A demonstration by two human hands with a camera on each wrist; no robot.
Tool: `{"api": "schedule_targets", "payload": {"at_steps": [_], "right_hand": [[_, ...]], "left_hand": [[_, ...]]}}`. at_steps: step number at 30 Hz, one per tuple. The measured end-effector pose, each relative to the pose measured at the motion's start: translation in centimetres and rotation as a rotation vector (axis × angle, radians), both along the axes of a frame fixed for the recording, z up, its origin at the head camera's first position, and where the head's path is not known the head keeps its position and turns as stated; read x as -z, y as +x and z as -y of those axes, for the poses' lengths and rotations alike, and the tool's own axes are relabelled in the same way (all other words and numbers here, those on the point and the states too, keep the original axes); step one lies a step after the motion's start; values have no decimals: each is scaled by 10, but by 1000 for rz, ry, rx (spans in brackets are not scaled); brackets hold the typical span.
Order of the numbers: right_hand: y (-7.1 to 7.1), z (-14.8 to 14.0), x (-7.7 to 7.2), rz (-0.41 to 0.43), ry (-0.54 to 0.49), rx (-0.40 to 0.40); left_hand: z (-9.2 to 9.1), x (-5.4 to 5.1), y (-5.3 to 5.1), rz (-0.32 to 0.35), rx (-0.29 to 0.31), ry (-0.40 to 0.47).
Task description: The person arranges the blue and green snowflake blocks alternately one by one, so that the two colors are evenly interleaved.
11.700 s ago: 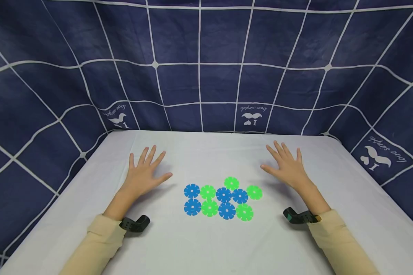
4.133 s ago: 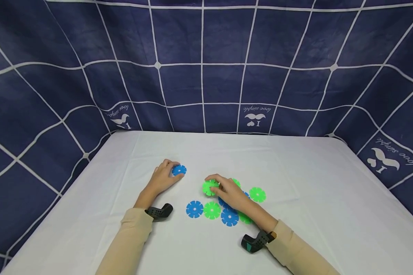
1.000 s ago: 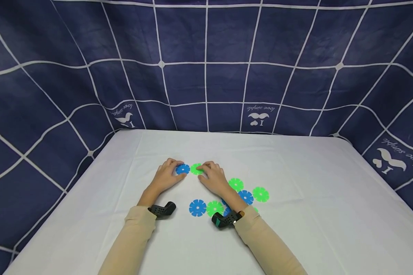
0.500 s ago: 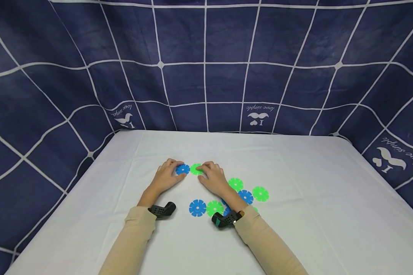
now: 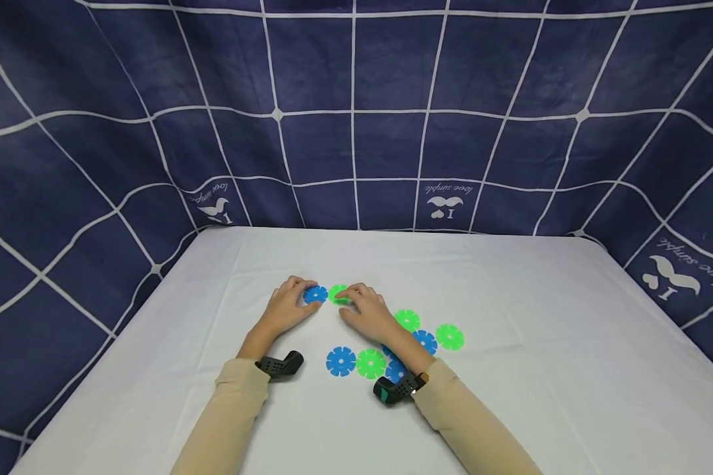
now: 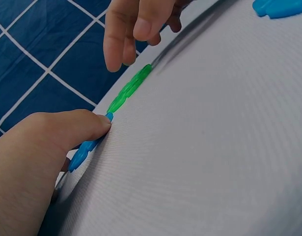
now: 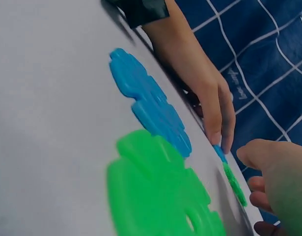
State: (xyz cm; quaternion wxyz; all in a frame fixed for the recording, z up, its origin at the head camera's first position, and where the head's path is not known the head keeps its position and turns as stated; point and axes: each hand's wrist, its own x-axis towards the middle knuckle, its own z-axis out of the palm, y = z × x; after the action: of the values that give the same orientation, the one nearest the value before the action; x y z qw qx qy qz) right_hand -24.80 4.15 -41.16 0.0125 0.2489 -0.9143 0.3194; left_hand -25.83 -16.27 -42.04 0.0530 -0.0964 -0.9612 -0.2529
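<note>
My left hand (image 5: 284, 308) holds the edges of a blue notched snowflake disc (image 5: 315, 294) between thumb and fingers; the disc lies on the white table. Directly to its right, edge to edge, is a green snowflake disc (image 5: 337, 293). Over that green disc hovers my right hand (image 5: 368, 315). The left wrist view shows the right fingers (image 6: 114, 46) apart from the green disc (image 6: 129, 88), holding nothing. In the same view the left thumb presses on the rim of the blue disc (image 6: 79, 156).
Nearer the body lie a blue disc (image 5: 340, 361) and a green disc (image 5: 371, 363). More discs, including a green one (image 5: 449, 337) and a blue one (image 5: 426, 341), lie around the right forearm, which partly covers some. A dark blue gridded curtain (image 5: 386, 145) hangs behind the table (image 5: 541, 396).
Earlier, the left hand brought a blue disc to the back and the right hand set a green one beside it. Within the last half second the right fingers have let go and lifted slightly.
</note>
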Motion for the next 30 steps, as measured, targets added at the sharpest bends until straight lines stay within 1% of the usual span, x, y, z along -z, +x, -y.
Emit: {"api": "schedule_targets", "payload": {"at_steps": [3, 7, 10, 12, 15, 18, 22, 24, 27, 30], "right_hand": [[6, 0, -1, -28, -8, -55], [14, -2, -2, -29, -26, -156], [20, -4, -3, 26, -40, -248], [23, -5, -3, 85, -46, -298], [24, -7, -4, 175, -51, -353], [24, -9, -4, 232, -50, -408], [22, -12, -6, 287, -47, -483], [23, -13, -9, 303, -29, -509], [24, -15, -12, 311, 17, -529], [24, -17, -14, 306, 92, -531]], "left_hand": [[0, 0, 1, -2, -11, 1], [0, 1, 1, -4, -9, -8], [1, 2, 1, -7, -4, -5], [1, 2, 0, -9, -1, 1], [2, 1, 0, -11, 3, 7], [2, 1, 0, -14, 6, 1], [2, 1, -1, -22, 11, 3], [3, 0, -1, -25, 14, 7], [3, 0, 0, -26, 16, 7], [2, 1, -1, -25, 17, 6]]}}
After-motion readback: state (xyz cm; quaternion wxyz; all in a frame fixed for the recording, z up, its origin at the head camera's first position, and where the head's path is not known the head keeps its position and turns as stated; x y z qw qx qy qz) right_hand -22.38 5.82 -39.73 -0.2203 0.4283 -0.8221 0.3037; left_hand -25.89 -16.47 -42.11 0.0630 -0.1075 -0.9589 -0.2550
